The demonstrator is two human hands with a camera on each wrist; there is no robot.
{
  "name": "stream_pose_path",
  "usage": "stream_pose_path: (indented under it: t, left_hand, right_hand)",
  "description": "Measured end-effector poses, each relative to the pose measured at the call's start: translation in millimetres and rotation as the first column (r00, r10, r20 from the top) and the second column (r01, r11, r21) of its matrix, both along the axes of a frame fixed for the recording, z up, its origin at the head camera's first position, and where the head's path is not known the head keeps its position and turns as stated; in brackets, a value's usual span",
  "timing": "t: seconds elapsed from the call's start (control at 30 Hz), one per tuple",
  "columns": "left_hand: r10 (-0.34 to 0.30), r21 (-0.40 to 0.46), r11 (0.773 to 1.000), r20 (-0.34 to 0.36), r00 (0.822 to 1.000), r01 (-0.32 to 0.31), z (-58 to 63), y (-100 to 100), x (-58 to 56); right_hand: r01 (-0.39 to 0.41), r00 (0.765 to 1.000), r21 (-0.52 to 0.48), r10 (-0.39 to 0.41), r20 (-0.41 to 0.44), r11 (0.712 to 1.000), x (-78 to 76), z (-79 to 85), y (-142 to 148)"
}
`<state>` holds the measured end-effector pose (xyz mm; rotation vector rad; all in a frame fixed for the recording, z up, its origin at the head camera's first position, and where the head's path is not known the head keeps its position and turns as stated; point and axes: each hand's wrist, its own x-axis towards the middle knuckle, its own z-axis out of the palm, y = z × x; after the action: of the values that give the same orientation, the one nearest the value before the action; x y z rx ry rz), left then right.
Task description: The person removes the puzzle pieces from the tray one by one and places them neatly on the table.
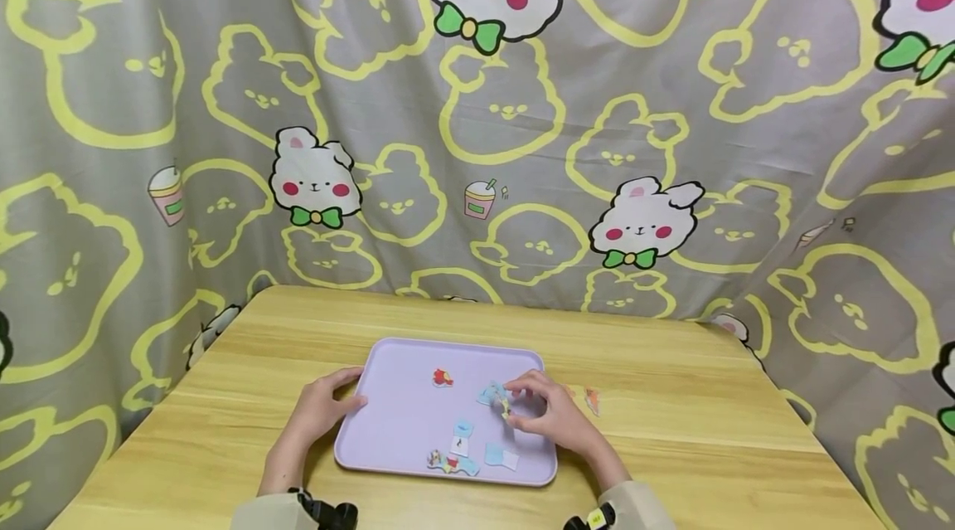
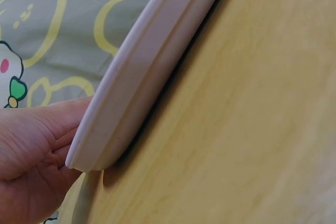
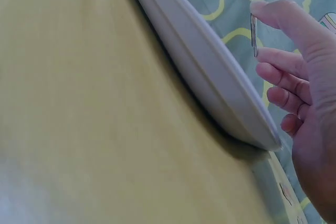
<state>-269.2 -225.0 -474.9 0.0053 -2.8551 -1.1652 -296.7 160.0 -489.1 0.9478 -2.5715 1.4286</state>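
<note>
Obs.: We see a pale purple, rectangular tray with rounded corners [image 1: 395, 414] lying on the yellowish wood-grain tabletop [image 1: 686, 447]. The left hand [image 1: 326, 406] rests against the tray's left edge, thumb and fingers parted along the rim; from the left wrist we cannot see its fingertips. The right hand [image 1: 548, 411] pinches a thin, small picture piece [image 3: 254, 32] between thumb and forefinger, above the tray's right half; from the right wrist we see this piece edge-on. We note a red-and-yellow cut-out piece [image 1: 443, 378] toward the tray's far side, and a light-blue piece [image 1: 487, 393] just beside the pinched one. Nearer us lie a blue-and-white upright pair [image 1: 462, 439], a pale blue-and-white piece [image 1: 501, 456] and a multicoloured strip [image 1: 453, 464] by the near rim. An orange piece [image 1: 593, 401] lies off the tray, beyond the right hand.
</note>
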Motion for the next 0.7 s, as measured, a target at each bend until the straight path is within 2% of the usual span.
stream_pose_path:
  t: [0.2, 0.43, 0.7]
  left_hand:
    - [-0.004, 0.002, 1.0, -0.009, 1.0, 0.004, -0.4, 0, -0.1]
    - [0.006, 0.005, 1.0, -0.021, 1.0, -0.006, -1.1, 0, -0.7]
    - [-0.007, 0.011, 1.0, -0.001, 1.0, 0.007, 1.0, -1, -1.0]
  right_hand:
    - [0.027, 1.0, -0.017, -0.027, -0.002, 1.0, 2.0, 1.1, 8]
    - [0.096, 0.995, 0.036, -0.096, 0.018, 0.995, 1.4, 1.9, 26]
    - [0.116, 0.993, -0.014, -0.117, -0.011, 0.993, 0.8, 0.4, 40]
